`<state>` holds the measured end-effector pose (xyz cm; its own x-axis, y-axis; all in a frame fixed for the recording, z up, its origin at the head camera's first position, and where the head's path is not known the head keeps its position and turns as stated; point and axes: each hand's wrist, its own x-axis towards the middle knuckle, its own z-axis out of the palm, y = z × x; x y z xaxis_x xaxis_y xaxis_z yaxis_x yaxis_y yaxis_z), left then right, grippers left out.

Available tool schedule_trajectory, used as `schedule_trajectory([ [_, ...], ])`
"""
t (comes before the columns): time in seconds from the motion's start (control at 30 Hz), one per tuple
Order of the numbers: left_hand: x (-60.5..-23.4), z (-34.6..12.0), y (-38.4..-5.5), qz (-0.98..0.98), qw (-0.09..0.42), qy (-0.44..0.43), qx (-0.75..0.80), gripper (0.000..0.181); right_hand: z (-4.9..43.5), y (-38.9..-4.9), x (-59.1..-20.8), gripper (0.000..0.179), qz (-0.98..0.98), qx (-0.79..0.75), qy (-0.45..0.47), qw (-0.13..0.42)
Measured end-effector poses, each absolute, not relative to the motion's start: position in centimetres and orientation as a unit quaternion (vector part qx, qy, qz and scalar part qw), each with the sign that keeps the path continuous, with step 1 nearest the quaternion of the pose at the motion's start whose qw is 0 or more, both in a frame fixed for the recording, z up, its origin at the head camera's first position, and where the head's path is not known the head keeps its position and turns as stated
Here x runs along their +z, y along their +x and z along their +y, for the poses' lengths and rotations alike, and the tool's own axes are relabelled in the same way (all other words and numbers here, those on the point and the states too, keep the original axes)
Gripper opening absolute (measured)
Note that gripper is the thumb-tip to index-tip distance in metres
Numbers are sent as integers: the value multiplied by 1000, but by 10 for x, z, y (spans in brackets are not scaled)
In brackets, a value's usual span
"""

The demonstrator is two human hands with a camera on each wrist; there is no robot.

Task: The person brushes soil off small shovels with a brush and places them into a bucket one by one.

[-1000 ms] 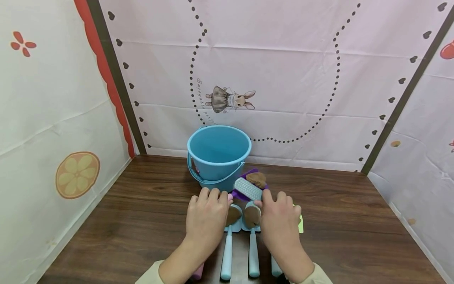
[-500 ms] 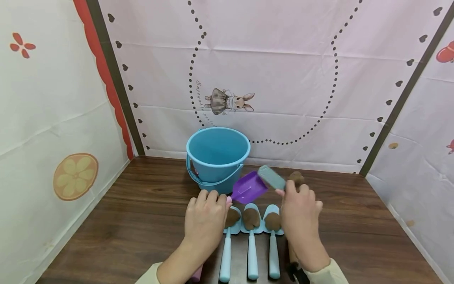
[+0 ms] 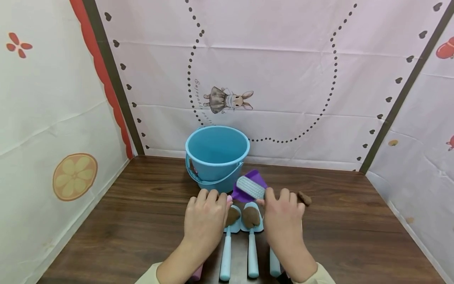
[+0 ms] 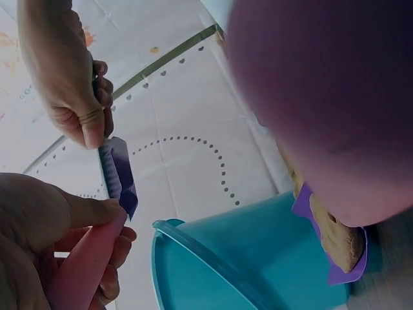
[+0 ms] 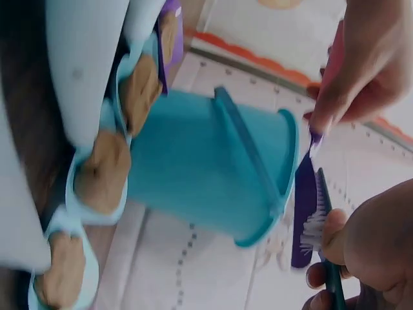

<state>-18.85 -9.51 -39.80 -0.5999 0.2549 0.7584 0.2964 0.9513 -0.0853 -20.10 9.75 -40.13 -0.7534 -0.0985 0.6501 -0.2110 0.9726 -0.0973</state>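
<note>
My left hand [image 3: 205,217] grips the pink handle [image 4: 87,268] of a toy shovel, whose purple scoop [image 3: 258,177] is held up in front of the bucket. In my right hand [image 3: 283,217] is a small brush; its pale bristle head [image 3: 250,187] overlaps the scoop. The right wrist view shows the white bristles [image 5: 315,227] right at the purple blade. A blue bucket [image 3: 221,173] with its handle hanging down stands behind both hands. To the right of the right hand, a brown lump [image 3: 304,198] lies on the table.
Below the hands, light blue shovels [image 3: 252,252] lie side by side, bearing brown lumps [image 3: 251,217]. The right one is partly hidden by my right hand. Another purple shovel [image 4: 352,278] with a lump lies beside them. Printed cloth walls [image 3: 283,79] enclose the dark wooden table [image 3: 142,209].
The brown lump has left the purple scoop and now lies on the table to the right. The brush swung right, then came back over the scoop; my left hand stayed nearly still.
</note>
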Motion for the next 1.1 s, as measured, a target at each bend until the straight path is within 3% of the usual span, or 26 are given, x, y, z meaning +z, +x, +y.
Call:
schedule_trajectory([
  [0.27, -397, -97, -188, -903, 401, -150, -28, 26, 117, -210, -395, 32, -935, 104, 37, 336],
  [0.63, -398, -97, -189, -899, 407, -159, -38, 25, 86, -190, -404, 41, -926, 56, 126, 352],
  [1.1, -398, -102, -191, -896, 408, -167, -45, 26, 117, -211, -395, 31, -936, 114, 55, 329],
])
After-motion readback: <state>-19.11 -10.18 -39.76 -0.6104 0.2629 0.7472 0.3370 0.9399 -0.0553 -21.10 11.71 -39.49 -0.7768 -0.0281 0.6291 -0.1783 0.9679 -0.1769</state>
